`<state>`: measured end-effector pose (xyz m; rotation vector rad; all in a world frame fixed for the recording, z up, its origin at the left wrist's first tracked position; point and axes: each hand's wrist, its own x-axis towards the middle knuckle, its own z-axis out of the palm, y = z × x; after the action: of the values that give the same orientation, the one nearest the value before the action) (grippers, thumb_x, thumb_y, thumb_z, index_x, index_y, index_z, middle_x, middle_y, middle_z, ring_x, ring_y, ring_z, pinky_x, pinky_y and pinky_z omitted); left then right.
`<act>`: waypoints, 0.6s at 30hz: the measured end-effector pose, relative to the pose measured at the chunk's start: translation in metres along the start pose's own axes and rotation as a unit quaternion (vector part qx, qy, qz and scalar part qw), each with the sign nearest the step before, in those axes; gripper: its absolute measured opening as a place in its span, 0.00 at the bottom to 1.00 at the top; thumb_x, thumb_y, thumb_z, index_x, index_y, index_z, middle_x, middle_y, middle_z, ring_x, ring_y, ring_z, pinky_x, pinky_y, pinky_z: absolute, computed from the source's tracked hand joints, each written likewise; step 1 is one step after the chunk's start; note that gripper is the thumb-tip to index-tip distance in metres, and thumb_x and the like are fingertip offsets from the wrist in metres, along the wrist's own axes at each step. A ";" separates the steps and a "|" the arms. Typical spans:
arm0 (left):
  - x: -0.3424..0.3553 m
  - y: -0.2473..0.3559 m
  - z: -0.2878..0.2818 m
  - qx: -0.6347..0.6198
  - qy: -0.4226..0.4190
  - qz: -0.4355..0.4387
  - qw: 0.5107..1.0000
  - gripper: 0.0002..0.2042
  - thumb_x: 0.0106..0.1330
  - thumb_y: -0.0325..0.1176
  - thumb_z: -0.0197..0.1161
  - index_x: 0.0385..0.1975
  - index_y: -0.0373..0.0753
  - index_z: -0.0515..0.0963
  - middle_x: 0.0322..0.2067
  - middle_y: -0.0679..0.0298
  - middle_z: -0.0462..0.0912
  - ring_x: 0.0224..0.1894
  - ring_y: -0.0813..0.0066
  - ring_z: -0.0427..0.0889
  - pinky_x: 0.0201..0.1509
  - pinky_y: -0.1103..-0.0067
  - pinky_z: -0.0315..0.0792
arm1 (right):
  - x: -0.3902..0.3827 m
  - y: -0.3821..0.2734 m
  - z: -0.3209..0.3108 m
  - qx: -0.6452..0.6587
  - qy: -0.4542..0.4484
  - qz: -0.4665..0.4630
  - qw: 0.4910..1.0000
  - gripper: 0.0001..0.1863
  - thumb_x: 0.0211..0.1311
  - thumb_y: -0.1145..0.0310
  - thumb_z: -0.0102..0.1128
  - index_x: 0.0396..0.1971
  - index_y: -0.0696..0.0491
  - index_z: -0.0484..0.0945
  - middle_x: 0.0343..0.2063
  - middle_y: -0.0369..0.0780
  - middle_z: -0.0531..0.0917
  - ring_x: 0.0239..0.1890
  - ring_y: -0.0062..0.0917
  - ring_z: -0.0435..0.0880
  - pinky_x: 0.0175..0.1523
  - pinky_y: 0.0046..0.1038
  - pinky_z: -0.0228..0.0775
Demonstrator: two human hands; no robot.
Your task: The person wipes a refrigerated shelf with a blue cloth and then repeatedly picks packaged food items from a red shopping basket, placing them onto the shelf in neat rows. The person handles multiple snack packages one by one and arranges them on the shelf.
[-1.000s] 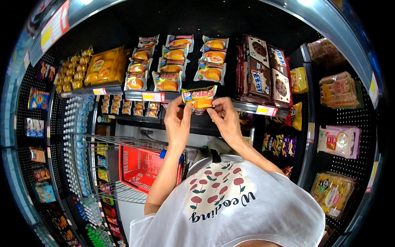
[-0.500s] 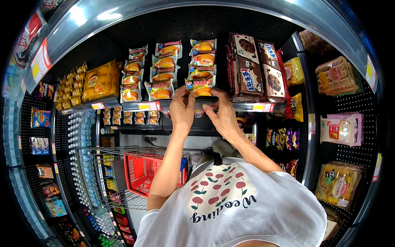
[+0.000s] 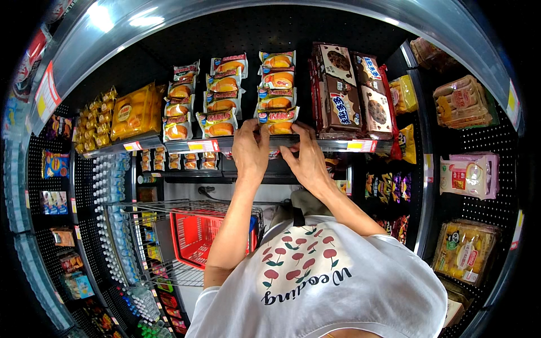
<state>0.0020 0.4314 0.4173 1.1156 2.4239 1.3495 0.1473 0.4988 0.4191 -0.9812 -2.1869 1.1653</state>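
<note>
On the shelf in front of me, packaged bread rolls stand in upright columns. The front packaged bread roll [image 3: 277,120] of the right column sits near the shelf's front edge, level and in line with those behind it. My left hand [image 3: 251,151] holds its lower left side, fingers curled and partly hidden. At its lower right side is my right hand [image 3: 307,160], fingertips bent against the wrapper and thumb below at the shelf edge. The front roll [image 3: 218,124] of the column to the left stands beside my left hand, apart from it.
Brown cookie packs [image 3: 345,101] stand right of my right hand. Yellow bagged cakes [image 3: 134,112] are at the shelf's left. Price tags line the shelf edge [image 3: 270,143]. Below left stands a wire cart [image 3: 147,242] with a red basket [image 3: 189,239]. Side shelves hold more packages.
The front bread roll packet, slightly tilted before, now sits straighter, a little farther back. Both hands have stayed at its sides with small finger shifts.
</note>
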 end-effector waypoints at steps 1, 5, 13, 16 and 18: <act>0.000 0.000 -0.001 0.003 -0.009 -0.006 1.000 0.11 0.70 0.31 0.65 0.43 0.29 0.80 0.31 0.52 0.85 0.36 0.55 0.82 0.40 0.64 0.75 | -0.001 -0.003 -0.002 0.008 -0.006 0.009 1.000 0.33 0.63 0.68 0.68 0.63 0.66 0.66 0.53 0.58 0.76 0.46 0.49 0.82 0.51 0.43 0.77; 0.001 0.001 -0.001 0.042 -0.019 0.010 0.999 0.14 0.69 0.32 0.65 0.47 0.28 0.79 0.37 0.49 0.83 0.42 0.49 0.80 0.45 0.62 0.75 | -0.003 0.006 0.001 -0.042 0.015 -0.042 0.998 0.34 0.63 0.68 0.67 0.65 0.66 0.64 0.53 0.59 0.76 0.48 0.53 0.82 0.52 0.45 0.78; 0.005 0.022 -0.007 0.086 0.051 0.105 0.989 0.23 0.69 0.30 0.64 0.63 0.32 0.72 0.55 0.47 0.77 0.49 0.51 0.79 0.53 0.62 0.74 | -0.008 -0.017 -0.009 -0.050 0.011 -0.034 0.998 0.36 0.63 0.71 0.67 0.67 0.65 0.61 0.64 0.61 0.68 0.61 0.56 0.75 0.62 0.44 0.75; 0.009 0.025 -0.009 0.118 0.060 0.162 0.978 0.23 0.69 0.28 0.63 0.63 0.34 0.73 0.57 0.47 0.77 0.55 0.47 0.76 0.58 0.60 0.71 | -0.007 -0.021 -0.011 -0.032 0.016 -0.071 0.997 0.35 0.62 0.73 0.67 0.67 0.63 0.63 0.68 0.57 0.66 0.65 0.53 0.72 0.65 0.43 0.73; 0.010 0.022 -0.007 0.139 0.052 0.179 0.973 0.21 0.69 0.28 0.62 0.62 0.36 0.75 0.59 0.48 0.76 0.55 0.46 0.75 0.59 0.59 0.71 | -0.006 -0.022 -0.011 -0.043 0.016 -0.104 0.994 0.34 0.62 0.73 0.67 0.67 0.62 0.65 0.70 0.53 0.65 0.67 0.51 0.71 0.66 0.42 0.73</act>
<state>0.0037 0.4403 0.4403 1.6598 2.6398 1.2047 0.1503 0.4912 0.4431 -0.7786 -2.2677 0.9603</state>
